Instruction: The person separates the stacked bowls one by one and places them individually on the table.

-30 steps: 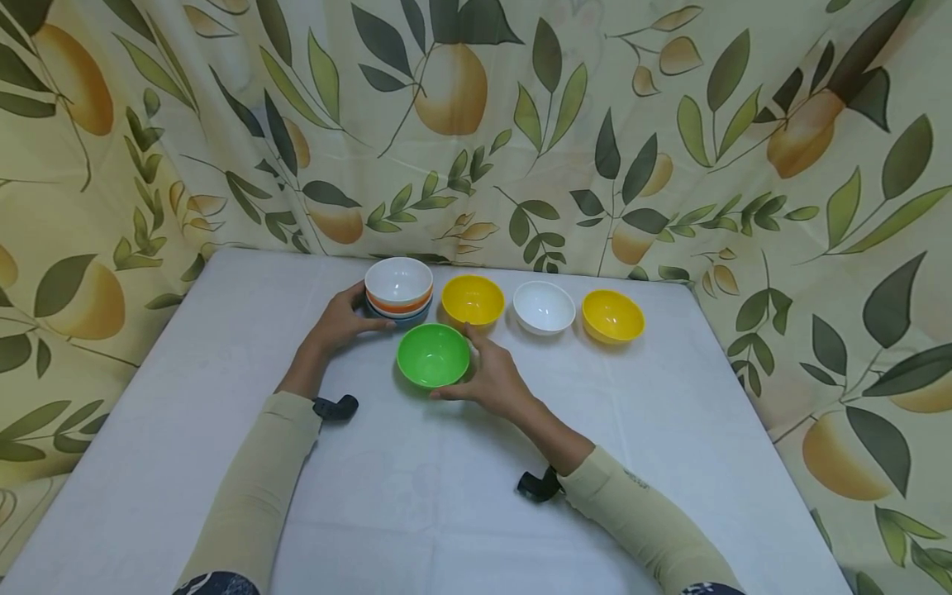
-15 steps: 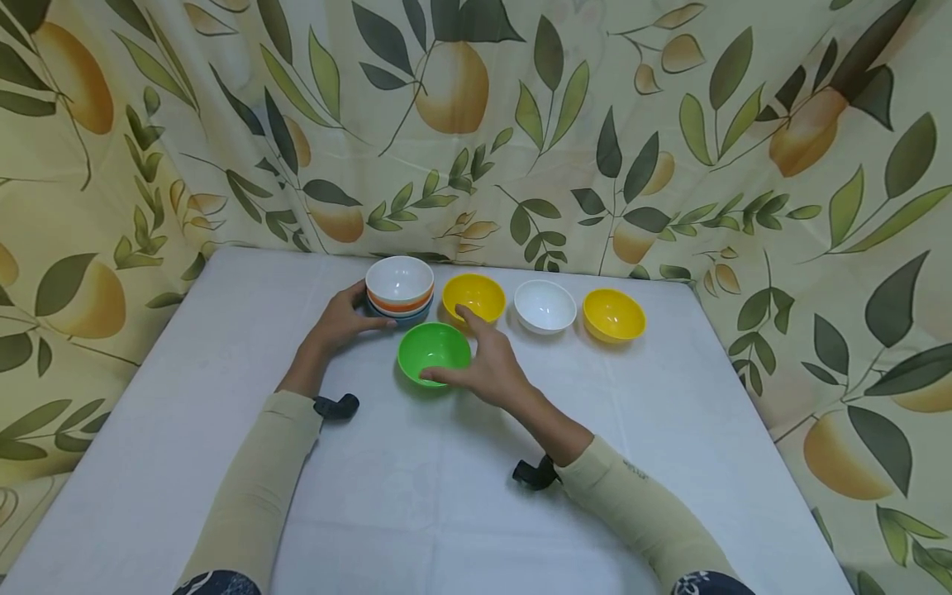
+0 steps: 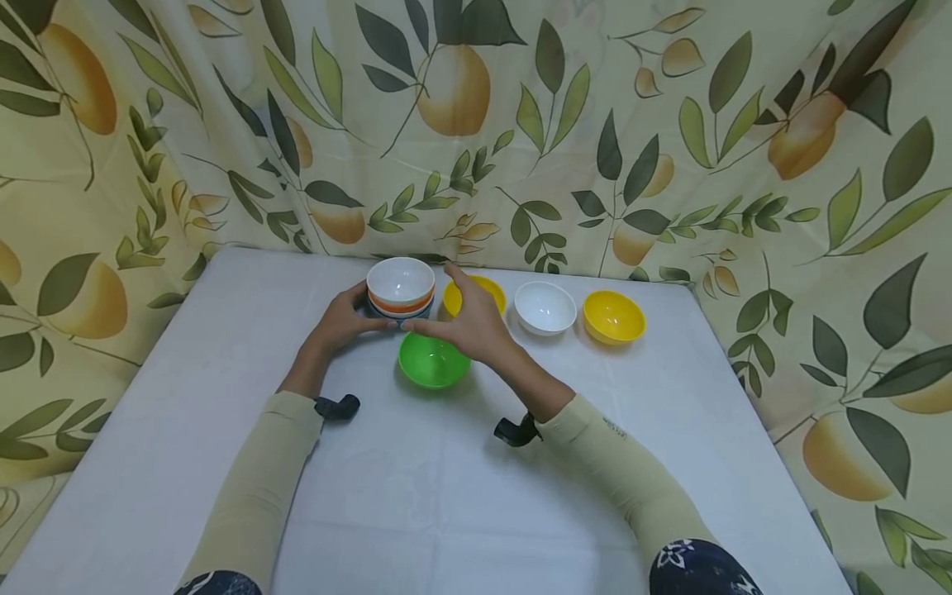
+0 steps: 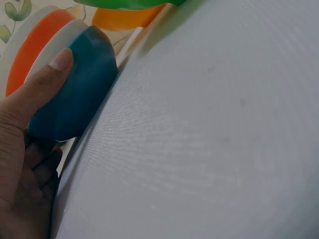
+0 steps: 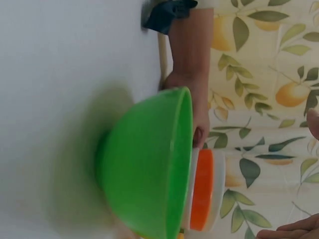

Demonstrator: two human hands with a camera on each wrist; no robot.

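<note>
A stack of bowls stands at the table's far left, a white bowl (image 3: 401,281) on top, an orange bowl (image 4: 37,45) and another white rim under it, and a blue bowl (image 4: 82,94) lowest. My left hand (image 3: 344,318) grips the blue bowl, thumb across its front and fingers round the far side. In front sits a green bowl (image 3: 433,365). Over its back edge my right hand (image 3: 476,324) is spread beside the stack, thumb pointing at the stack's front, with nothing in its grasp. It partly hides a yellow bowl (image 3: 491,291).
To the right in the back row stand a white bowl (image 3: 545,308) and another yellow bowl (image 3: 613,317). A white cloth covers the table (image 3: 416,496). Behind its far edge hangs a fruit-patterned curtain (image 3: 454,190).
My right hand has let go of the green bowl and moved up and back toward the stack. The left hand and all the bowls have stayed in place.
</note>
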